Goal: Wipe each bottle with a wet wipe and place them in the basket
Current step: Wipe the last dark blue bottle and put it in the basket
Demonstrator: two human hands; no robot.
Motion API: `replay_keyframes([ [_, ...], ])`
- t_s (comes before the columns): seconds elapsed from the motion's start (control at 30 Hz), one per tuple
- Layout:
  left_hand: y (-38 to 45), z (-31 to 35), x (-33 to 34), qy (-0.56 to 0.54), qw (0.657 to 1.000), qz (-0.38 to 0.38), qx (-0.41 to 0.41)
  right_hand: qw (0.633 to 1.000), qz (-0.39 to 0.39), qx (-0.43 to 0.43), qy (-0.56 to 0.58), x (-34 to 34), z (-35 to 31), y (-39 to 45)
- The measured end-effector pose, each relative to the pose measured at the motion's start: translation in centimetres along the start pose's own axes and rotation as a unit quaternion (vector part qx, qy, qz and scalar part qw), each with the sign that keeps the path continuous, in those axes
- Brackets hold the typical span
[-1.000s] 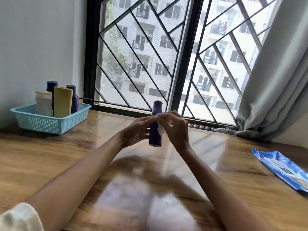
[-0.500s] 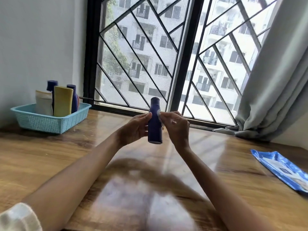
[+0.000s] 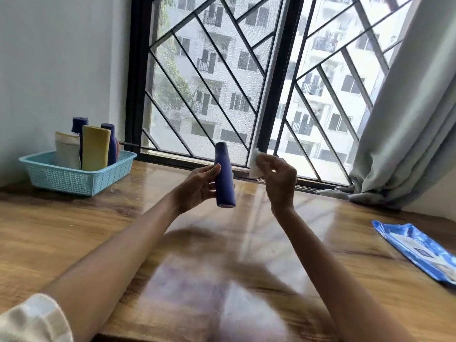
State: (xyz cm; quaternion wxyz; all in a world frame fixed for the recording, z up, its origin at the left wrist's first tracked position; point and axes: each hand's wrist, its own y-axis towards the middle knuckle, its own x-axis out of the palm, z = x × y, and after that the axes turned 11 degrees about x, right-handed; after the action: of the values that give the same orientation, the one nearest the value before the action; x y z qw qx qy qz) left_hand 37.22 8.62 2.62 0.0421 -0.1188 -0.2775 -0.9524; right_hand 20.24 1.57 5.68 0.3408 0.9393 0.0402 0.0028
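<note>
Our left hand (image 3: 197, 187) wraps its fingers (image 3: 214, 169) round a slim, matte blue bottle (image 3: 225, 176), held nearly upright above the glossy wooden tabletop (image 3: 74, 230). Just right of those fingers, apart from the bottle, our right hand (image 3: 278, 176) pinches a crumpled white wet wipe (image 3: 255, 162). Far to the left of the fingers, a pale blue mesh plastic basket (image 3: 74, 177) holds four upright bottles and tubes. Far to the right lies a flat, shiny blue wipes pack (image 3: 419, 250).
</note>
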Motion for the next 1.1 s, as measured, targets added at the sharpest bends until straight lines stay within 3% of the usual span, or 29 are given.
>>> replay_keyframes([
  [0.1,-0.3,-0.2,0.8,0.018,0.997,-0.061,-0.031,1.0,0.016,0.012,0.02,0.3,-0.2,0.2],
  [0.27,-0.1,-0.6,1.1,0.021,0.991,-0.12,-0.06,0.991,-0.03,-0.08,-0.099,1.0,-0.1,-0.8],
  [0.37,-0.1,-0.5,0.6,0.017,0.992,-0.115,-0.044,0.978,-0.055,-0.132,-0.154,0.7,0.0,-1.0],
  [0.57,0.2,-0.2,-0.2,0.014,0.998,-0.065,-0.016,0.943,-0.153,-0.126,-0.266,0.0,-0.5,-1.3],
  [0.77,-0.3,-0.2,0.5,0.023,0.995,-0.091,-0.022,0.983,0.034,-0.081,-0.16,0.0,-0.8,-0.7],
  [0.97,-0.2,0.0,0.2,0.034,0.995,-0.092,-0.021,0.973,-0.093,-0.128,-0.165,1.1,0.8,-1.7],
  [1.1,0.0,0.2,-0.6,0.034,0.998,-0.045,-0.001,0.962,-0.147,-0.161,-0.165,1.9,0.7,-2.8],
])
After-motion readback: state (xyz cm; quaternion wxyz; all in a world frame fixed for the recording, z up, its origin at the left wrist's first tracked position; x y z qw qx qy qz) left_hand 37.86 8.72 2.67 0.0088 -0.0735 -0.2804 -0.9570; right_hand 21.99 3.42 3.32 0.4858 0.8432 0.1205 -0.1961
